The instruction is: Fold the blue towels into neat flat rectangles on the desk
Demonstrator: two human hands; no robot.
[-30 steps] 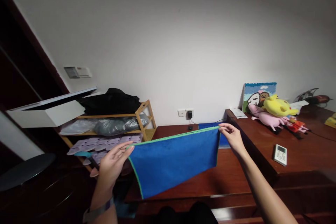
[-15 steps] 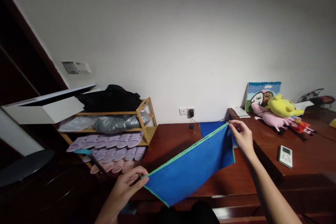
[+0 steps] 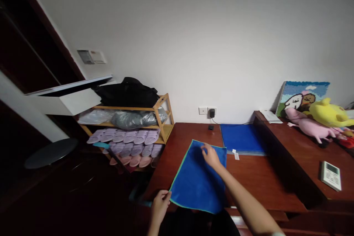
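Observation:
A blue cloth (image 3: pixel 197 184) with green edging lies spread on the reddish-brown wooden desk, its near edge by the desk's front. My left hand (image 3: pixel 160 204) pinches its near left corner between thumb and fingers. Over the far part of the cloth is my right hand (image 3: pixel 211 158), its fingers loosely bent and apart near the far edge, holding nothing. I cannot tell whether those fingertips touch the fabric. Farther back to the right, more blue cloth (image 3: pixel 243 138) lies flat in a stack, with small white tags (image 3: pixel 236 155) at its front edge.
At left stands a wooden rack (image 3: pixel 165 118) with slippers (image 3: pixel 139 137), plastic-wrapped items and a black bag (image 3: pixel 128 94). On the raised right surface are a remote control (image 3: pixel 331 175), plush toys (image 3: pixel 311 123) and a dog picture (image 3: pixel 304 97). A plugged-in adapter (image 3: pixel 211 113) trails a cord.
The cloth, held up between both hands before, has come down flat on the desk. My right hand has let go of its corner and moved left over it. The view has shifted right.

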